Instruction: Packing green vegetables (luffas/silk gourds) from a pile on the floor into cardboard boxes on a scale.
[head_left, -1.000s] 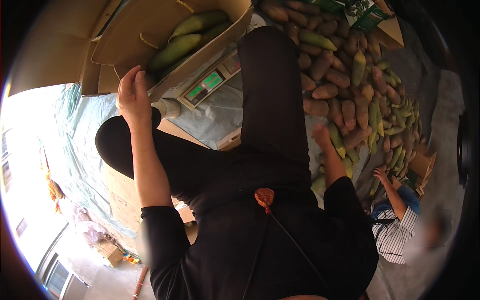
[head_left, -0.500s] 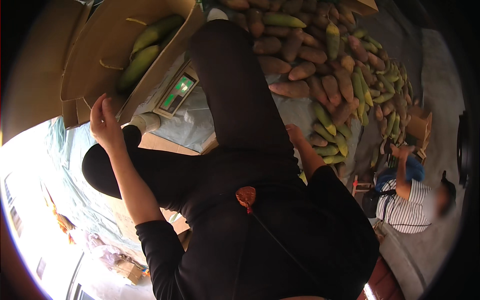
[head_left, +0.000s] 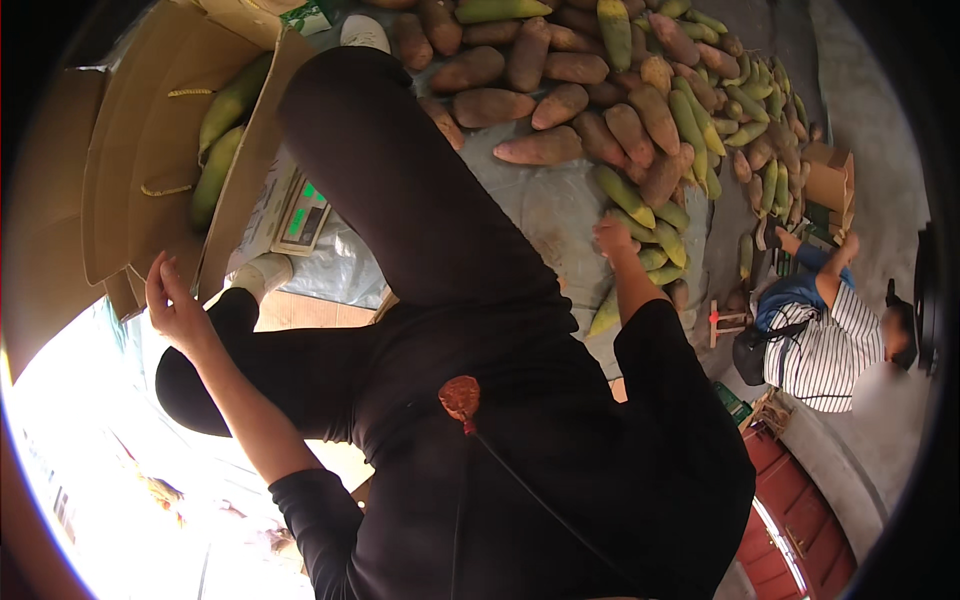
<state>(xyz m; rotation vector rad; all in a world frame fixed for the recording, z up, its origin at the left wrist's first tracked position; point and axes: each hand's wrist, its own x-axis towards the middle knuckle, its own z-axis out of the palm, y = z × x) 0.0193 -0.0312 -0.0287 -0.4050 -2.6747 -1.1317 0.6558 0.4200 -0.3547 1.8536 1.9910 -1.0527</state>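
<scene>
My left hand is raised beside the near corner of an open cardboard box, its fingers apart and nothing in them. Inside the box lie long green radishes, at least two of them. On my right, my right hand reaches down to a small group of green radishes at the near edge of a heap. Its fingertips are too small and blurred to show whether they grip one. Long reddish-brown roots make up much of the heap.
A scale with a green lit display stands against the box. My bent legs lie between the box and the heap. Grey plastic sheeting covers the floor. At the far right, a person in a striped shirt sits near another cardboard box.
My right hand has moved out from beside my thigh to the green radishes. My left hand stays by the box corner. The whole view has shifted, with the box and heap further left.
</scene>
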